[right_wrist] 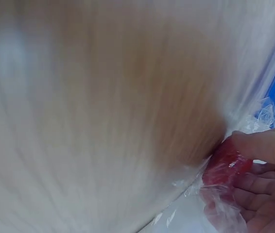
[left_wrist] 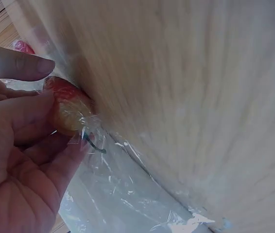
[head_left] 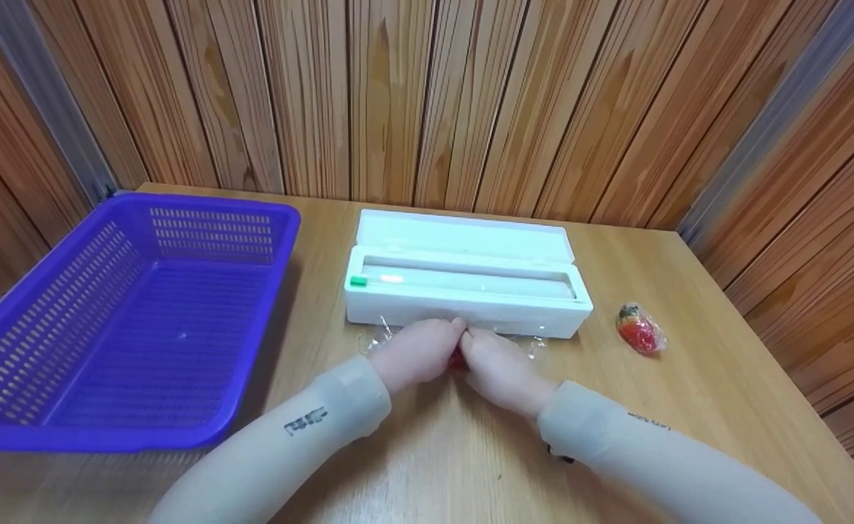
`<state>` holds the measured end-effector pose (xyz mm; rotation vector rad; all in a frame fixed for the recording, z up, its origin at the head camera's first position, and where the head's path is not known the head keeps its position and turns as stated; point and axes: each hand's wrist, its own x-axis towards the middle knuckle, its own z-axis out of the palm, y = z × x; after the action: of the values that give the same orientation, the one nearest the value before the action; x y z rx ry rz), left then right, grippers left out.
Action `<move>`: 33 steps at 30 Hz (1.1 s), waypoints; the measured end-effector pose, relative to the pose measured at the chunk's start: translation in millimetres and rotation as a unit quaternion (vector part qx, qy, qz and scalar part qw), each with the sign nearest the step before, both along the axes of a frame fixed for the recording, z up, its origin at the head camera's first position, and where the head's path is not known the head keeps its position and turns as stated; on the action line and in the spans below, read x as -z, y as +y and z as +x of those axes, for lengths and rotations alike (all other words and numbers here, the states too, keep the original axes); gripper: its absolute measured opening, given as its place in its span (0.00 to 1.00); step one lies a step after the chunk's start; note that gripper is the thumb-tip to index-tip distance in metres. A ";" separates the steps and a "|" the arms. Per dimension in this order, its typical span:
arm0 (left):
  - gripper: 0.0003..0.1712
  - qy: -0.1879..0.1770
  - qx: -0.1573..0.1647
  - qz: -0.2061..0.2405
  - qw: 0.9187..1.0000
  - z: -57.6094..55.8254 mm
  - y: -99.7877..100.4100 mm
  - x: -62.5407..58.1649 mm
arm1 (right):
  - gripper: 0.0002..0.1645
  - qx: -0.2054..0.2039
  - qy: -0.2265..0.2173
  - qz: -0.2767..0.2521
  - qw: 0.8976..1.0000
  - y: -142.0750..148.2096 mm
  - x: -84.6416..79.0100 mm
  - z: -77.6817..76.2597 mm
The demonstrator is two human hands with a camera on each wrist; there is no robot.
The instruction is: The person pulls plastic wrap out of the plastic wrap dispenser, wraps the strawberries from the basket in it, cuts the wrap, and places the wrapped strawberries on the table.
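Note:
In front of the box, my left hand [head_left: 419,353] and right hand [head_left: 503,369] meet around a small red-and-yellow fruit [left_wrist: 68,109] with a dark stem. Clear cling film [left_wrist: 123,194] covers the fruit and trails off it along the table. The left wrist view shows my left fingers curled about the fruit. From the other side my right thumb and fingers grip its red part [right_wrist: 227,162]. Just beyond the hands is a white film dispenser box [head_left: 470,313], lid up, with the roll inside. From above, my hands hide most of the fruit.
A purple plastic basket [head_left: 252,364] stands at the left of the wooden table [head_left: 689,422]. Another film-wrapped red fruit [head_left: 641,331], green at one end, lies right of the box. Wood-panelled walls [head_left: 397,102] close off the back and sides.

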<state>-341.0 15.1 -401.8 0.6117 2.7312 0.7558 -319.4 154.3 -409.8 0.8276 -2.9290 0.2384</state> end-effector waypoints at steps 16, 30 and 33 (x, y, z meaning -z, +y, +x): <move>0.10 0.117 0.112 -0.096 0.982 18.6 -9.3 -6.7 | 0.13 -0.007 -0.104 -0.061 0.993 7.0 -4.0 9.5; 0.06 0.007 0.116 -0.068 0.991 32.0 -18.9 -10.1 | 0.10 0.007 -0.343 -0.148 0.928 22.9 -17.2 8.4; 0.08 0.008 0.113 -0.078 0.990 29.8 -18.3 -9.6 | 0.11 0.018 -0.353 -0.145 0.924 24.9 -17.7 5.5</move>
<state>-311.3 -3.2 -392.2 0.8751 2.6419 0.4813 -314.0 179.2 -392.1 0.7533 -3.3906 1.1576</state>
